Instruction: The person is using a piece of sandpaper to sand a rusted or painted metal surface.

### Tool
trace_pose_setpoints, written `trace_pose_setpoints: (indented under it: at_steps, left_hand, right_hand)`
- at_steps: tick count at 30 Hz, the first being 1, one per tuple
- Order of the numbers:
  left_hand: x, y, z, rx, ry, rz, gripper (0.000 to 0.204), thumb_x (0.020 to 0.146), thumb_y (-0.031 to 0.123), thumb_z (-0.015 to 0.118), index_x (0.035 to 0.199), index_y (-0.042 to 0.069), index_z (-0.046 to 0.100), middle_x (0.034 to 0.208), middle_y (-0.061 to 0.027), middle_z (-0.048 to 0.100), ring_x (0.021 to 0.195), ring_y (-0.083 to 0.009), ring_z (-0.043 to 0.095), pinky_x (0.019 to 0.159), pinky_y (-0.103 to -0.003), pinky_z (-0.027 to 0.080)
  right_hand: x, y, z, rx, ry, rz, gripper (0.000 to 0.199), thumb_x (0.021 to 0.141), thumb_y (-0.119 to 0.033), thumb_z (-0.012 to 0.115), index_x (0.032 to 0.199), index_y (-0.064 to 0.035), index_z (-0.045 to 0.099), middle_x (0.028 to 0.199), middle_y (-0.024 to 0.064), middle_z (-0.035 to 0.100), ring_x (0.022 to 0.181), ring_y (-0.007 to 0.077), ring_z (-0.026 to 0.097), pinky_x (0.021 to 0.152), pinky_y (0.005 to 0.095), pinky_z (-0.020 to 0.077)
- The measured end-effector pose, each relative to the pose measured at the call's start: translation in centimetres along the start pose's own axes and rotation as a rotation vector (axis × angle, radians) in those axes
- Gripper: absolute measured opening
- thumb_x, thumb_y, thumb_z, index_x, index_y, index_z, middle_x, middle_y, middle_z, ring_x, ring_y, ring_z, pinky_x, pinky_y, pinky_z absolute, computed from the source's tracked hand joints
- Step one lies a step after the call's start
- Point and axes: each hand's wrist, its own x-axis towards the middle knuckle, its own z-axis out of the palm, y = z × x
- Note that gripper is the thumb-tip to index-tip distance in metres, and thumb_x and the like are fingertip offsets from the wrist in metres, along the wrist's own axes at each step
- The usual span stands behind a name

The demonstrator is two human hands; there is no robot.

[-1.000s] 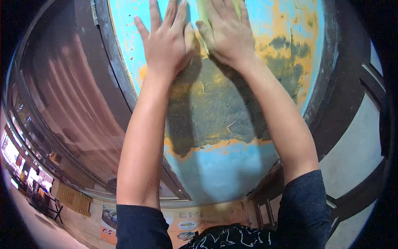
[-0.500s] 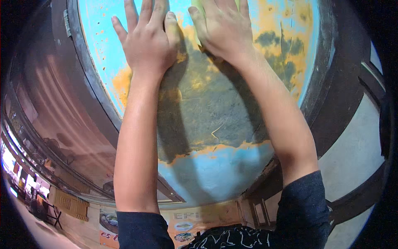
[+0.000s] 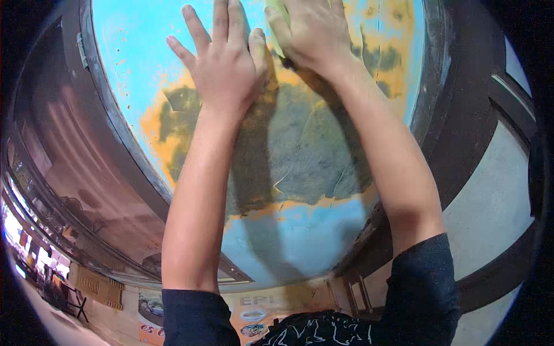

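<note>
Both hands reach up onto a light-blue panel point(image 3: 288, 242) with worn orange and dark-grey patches. My left hand point(image 3: 228, 69) lies on it with fingers spread, holding nothing. Close beside it, my right hand point(image 3: 314, 43) presses on the panel over a yellow-green flat piece point(image 3: 279, 29), which shows past the thumb side; what kind of thing it is cannot be made out. The right fingertips run out of the top of the view. A small dark spot point(image 3: 287, 62) sits at the lower edge of that hand.
A dark frame point(image 3: 435, 104) borders the panel, with a hinge point(image 3: 82, 51) at upper left. Glossy brown surface point(image 3: 86, 155) lies to the left. Pale wall panels point(image 3: 482, 196) are on the right. A printed banner point(image 3: 251, 308) and a folding stand point(image 3: 72, 297) appear low down.
The panel has shifted left in view. My left hand has slid right across it, closer to the right hand. My right hand has also shifted right relative to the panel, with the yellow-green piece.
</note>
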Motion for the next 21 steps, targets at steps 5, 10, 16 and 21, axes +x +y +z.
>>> trace_pose_setpoints:
  at_steps: [5,10,16,21]
  left_hand:
    - [-0.5,1.9,3.9,-0.1,0.059,0.032,0.06,0.105,0.037,0.038,0.156,0.007,0.045,0.171,-0.0058,0.027,0.159,-0.041,0.012,0.123,-0.067,0.0]
    - [1.2,2.8,6.1,-0.275,0.722,0.192,0.058,0.104,0.036,0.04,0.155,0.008,0.048,0.171,-0.0065,0.029,0.159,-0.0403,0.014,0.124,-0.066,0.002]
    - [-0.6,2.6,1.3,-0.068,0.027,0.004,0.057,0.105,0.034,0.042,0.157,0.01,0.045,0.171,-0.0044,0.027,0.16,-0.0372,0.011,0.124,-0.066,0.0]
    - [-0.5,0.0,5.1,-0.033,0.434,0.203,0.054,0.104,0.041,0.047,0.154,0.02,0.05,0.167,0.0021,0.037,0.155,-0.0398,0.027,0.119,-0.072,0.012]
  right_hand:
    - [0.2,1.9,-0.8,0.089,-0.093,0.087,0.072,0.103,-0.039,0.037,0.16,0.0049,0.028,0.169,0.021,0.024,0.158,0.0349,0.018,0.129,0.0493,0.0081]
    - [-5.6,5.0,2.9,0.047,0.194,-0.154,0.079,0.101,-0.045,0.045,0.159,0.0046,0.029,0.168,0.0231,0.025,0.157,0.0369,0.02,0.128,0.0514,0.0109]
    - [-3.0,4.1,-1.5,0.097,-0.045,0.021,0.08,0.1,-0.046,0.05,0.163,-0.0025,0.027,0.17,0.018,0.024,0.158,0.0349,0.02,0.128,0.0516,0.0108]
    - [-3.8,3.7,-1.3,0.038,-0.032,0.055,0.079,0.101,-0.047,0.049,0.162,0.0001,0.027,0.169,0.0196,0.025,0.157,0.0364,0.019,0.128,0.0513,0.0094]
